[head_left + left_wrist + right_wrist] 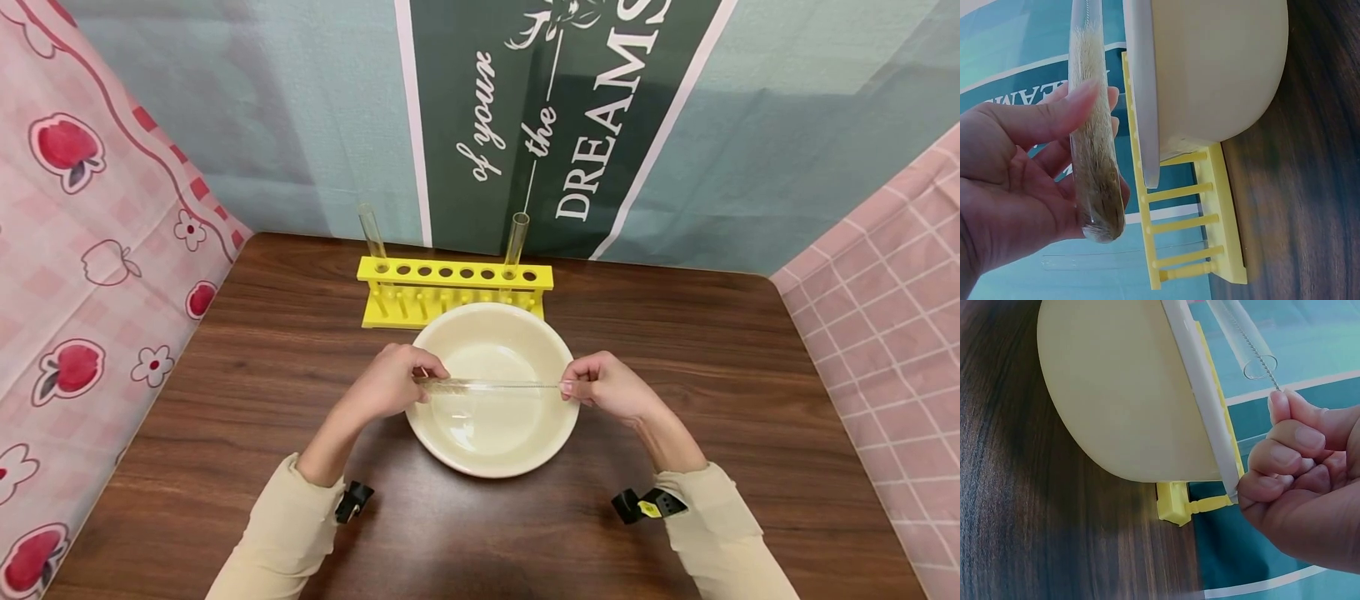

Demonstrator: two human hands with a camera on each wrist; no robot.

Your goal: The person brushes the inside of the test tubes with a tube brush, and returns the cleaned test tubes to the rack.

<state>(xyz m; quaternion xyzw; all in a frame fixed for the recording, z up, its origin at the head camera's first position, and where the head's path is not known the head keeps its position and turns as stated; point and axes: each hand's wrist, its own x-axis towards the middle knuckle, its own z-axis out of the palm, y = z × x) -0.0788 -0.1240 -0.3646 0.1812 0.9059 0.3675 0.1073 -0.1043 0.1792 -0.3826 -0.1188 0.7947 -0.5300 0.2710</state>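
On the brown table, the work in hand appears to be at mid-stage: interior brushing of one tube above a bowl. The cream bowl is in position below the held tube; whether it contains liquid cannot be told. The yellow rack stands just behind the bowl and carries two tubes, the left rack tube and the right rack tube; their cleanliness cannot be determined.

The left hand grips the closed-end portion of the held tube between thumb and fingers. The right hand pinches the twisted wire stem between thumb and index finger, just outside the tube mouth. The held tube crosses above the bowl from side to side, apart from the rim.

Done: the brush is inserted, with its bristles filling the closed-end portion. Judged as remaining: withdrawal of the brush and placement of the held tube.

Count:
- Table: one.
- Bowl: one.
- Rack: one, with eight holes in the upper rail, two occupied and six vacant.
- Hands: two, both engaged.
- Tubes: three, one held and two racked.
- Brush: one.
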